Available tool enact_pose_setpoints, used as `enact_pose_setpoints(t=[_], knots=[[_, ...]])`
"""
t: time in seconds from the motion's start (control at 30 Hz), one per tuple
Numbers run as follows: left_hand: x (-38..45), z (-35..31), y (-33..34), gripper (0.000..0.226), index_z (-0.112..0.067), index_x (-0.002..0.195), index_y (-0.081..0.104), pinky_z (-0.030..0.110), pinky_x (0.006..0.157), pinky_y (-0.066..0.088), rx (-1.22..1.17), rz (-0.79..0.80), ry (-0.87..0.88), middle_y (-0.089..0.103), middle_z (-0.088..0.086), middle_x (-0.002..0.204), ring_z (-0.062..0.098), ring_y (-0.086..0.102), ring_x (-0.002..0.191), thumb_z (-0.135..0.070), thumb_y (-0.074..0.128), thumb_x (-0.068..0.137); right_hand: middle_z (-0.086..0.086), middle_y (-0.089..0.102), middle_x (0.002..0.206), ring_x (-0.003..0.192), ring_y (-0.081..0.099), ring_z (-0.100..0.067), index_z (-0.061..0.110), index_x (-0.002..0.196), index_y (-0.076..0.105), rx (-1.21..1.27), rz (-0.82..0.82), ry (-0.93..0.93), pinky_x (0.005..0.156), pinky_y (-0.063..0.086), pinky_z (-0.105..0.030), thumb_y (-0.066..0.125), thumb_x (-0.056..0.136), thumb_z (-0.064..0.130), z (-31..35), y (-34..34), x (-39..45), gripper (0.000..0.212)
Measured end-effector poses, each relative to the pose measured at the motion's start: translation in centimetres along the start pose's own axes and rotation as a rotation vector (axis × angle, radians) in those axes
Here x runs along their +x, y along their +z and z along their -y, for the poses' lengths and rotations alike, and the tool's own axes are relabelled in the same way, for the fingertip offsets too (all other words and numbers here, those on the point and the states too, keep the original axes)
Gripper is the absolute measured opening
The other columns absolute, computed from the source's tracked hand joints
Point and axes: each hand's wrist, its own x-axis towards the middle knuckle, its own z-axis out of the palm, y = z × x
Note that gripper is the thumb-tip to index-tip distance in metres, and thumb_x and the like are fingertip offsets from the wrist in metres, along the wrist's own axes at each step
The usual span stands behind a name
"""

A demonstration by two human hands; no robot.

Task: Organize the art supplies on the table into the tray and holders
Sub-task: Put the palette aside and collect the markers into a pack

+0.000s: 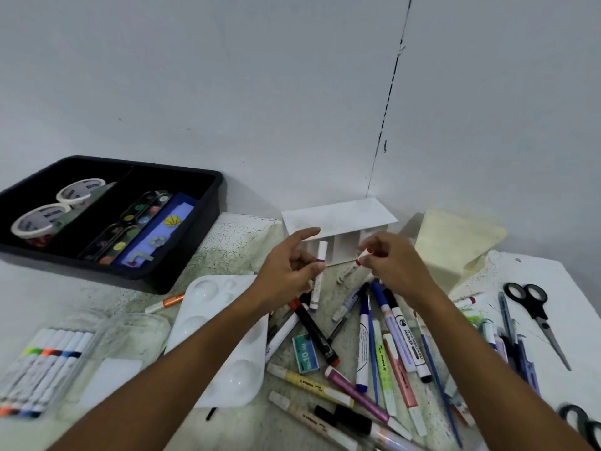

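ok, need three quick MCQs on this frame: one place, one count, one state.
1. Where is the black tray?
A. Far left, by the wall
B. Near right corner
C. Under the scissors

2. How many tape rolls lie in the tray?
A. None
B. Two
C. Five

3. What does the left hand hold?
A. Nothing
B. The scissors
C. A purple-banded marker

Key: 1 A, it sits far left against the wall. 2 B, two white rolls in its left compartment. 3 C, the fingers grip the marker, while the right hand pinches a red-banded marker.
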Motion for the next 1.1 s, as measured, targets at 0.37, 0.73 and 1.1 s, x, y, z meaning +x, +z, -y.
enact_pose_setpoints(t=[0.37,0.73,1.1], knots=[[-6.4,-0.1,-8.1,0.04,-0.016,0.122,0.057,0.033,0.065,0.059,-0.032,0.023,-0.056,0.066,0.019,0.085,0.027,0.068,0.072,0.003,0.065,0.087,-0.018,0.068,0.081,0.069,0.068,-0.024,0.002,0.103,0.06,0.633,0.014,-0.018,0.062,0.06,-0.033,0.062,0.086,-0.008,7.8,7.4,-4.4,0.019],[-14.1,4.8,-24.6,0.038,-0.013,0.112,0.063,0.034,0.059,0.058,0.04,-0.035,-0.14,0.063,0.009,0.077,0.026,0.067,0.064,0.001,0.075,0.079,-0.015,0.066,0.077,0.063,0.066,-0.021,0.001,0.097,0.063,0.559,0.153,0.047,0.056,0.058,-0.032,0.064,0.086,-0.008,14.4,24.9,-8.5,0.014],[-16.7,8.5,-29.1,0.044,-0.014,0.114,0.067,0.028,0.063,0.059,0.317,0.028,-0.173,0.071,0.004,0.078,0.012,0.069,0.065,-0.014,0.083,0.073,-0.004,0.063,0.065,0.052,0.063,-0.012,-0.001,0.1,0.065,0.299,0.164,0.114,0.048,0.054,-0.023,0.066,0.085,-0.005,17.2,33.0,-10.9,0.016]])
